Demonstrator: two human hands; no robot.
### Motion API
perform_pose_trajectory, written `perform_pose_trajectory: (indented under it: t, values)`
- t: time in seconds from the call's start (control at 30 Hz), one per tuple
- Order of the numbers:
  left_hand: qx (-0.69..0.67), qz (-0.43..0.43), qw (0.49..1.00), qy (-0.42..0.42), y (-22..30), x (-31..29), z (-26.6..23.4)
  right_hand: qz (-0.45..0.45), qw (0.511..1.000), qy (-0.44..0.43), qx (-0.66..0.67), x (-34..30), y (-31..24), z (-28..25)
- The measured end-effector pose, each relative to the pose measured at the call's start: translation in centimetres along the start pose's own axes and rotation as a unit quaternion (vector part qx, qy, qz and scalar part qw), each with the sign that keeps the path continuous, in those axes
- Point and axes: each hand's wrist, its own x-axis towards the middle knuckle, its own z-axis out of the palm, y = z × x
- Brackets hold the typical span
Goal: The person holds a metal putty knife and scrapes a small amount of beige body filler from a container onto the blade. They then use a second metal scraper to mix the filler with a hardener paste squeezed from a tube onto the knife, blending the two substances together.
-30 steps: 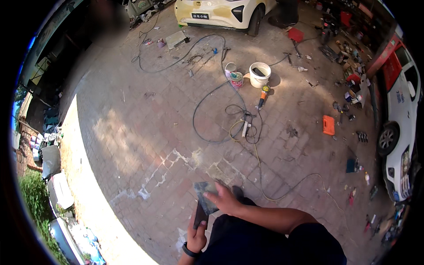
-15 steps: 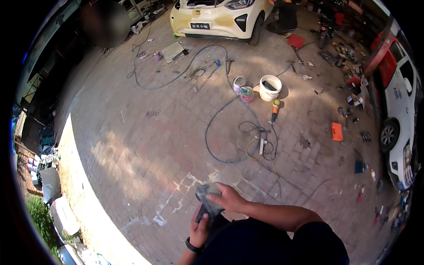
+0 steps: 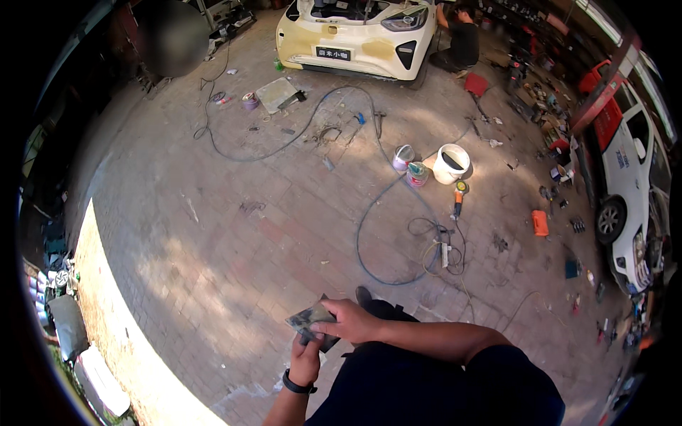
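My two hands meet in front of my body at the lower middle. Between them is a thin, square-cornered grey sheet point(image 3: 302, 319) with dark smears, tilted to the left. My right hand point(image 3: 353, 321) pinches its right side, thumb on top. My left hand point(image 3: 305, 361), below a dark wristband, is closed around a dark flat piece point(image 3: 329, 343) under the sheet. Whether sheet and dark piece are joined is hidden by my fingers.
Ahead are a white bucket point(image 3: 451, 164), paint tins point(image 3: 417, 174), an orange-handled power tool point(image 3: 459, 199) and looped hose point(image 3: 361, 241). A patchy yellow-white car point(image 3: 355, 46) stands beyond, a person point(image 3: 462, 42) crouching beside it. A white-and-red car point(image 3: 616, 184) is at right.
My view has swung, so the bucket, tins and hose sit lower and further right. Both hands have moved left with the sheet, which is now turned flatter. The crouching person shows more fully.
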Motion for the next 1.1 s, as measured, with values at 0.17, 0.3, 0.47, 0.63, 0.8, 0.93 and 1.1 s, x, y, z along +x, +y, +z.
perform_pose_trajectory:
  t: [0.17, 0.3, 0.47, 0.63, 0.8, 0.93, 1.1]
  values:
    - [-0.028, 0.006, 0.984, 0.174, 4.0, 10.1, -2.9, 0.017, 0.963, 0.254, 0.089, 11.8, 6.5, -3.9]
    - [-0.096, -0.038, 0.98, 0.173, 6.9, 17.3, -7.7, -0.03, 0.941, 0.221, 0.253, 22.6, 6.5, -6.8]
    - [0.085, -0.024, 0.983, 0.159, 15.3, 27.7, -11.8, -0.062, 0.934, -0.015, 0.351, 34.2, -1.4, -9.3]
    - [0.039, 0.068, 0.972, 0.22, 22.7, 37.7, -15.4, -0.221, 0.969, -0.062, -0.087, 45.0, -5.3, -16.3]
    - [-0.103, 0.089, 0.949, 0.283, 25.1, 49.2, -18.1, -0.037, 0.991, -0.055, -0.119, 51.5, -3.4, -21.6]
    - [0.019, 0.016, 0.989, 0.145, 24.6, 59.3, -20.9, 0.078, 0.919, 0.227, 0.313, 56.8, 0.3, -22.6]
    - [0.189, 0.034, 0.966, -0.176, 30.9, 70.6, -19.3, 0.049, 0.809, 0.396, 0.432, 66.0, 1.0, -25.0]
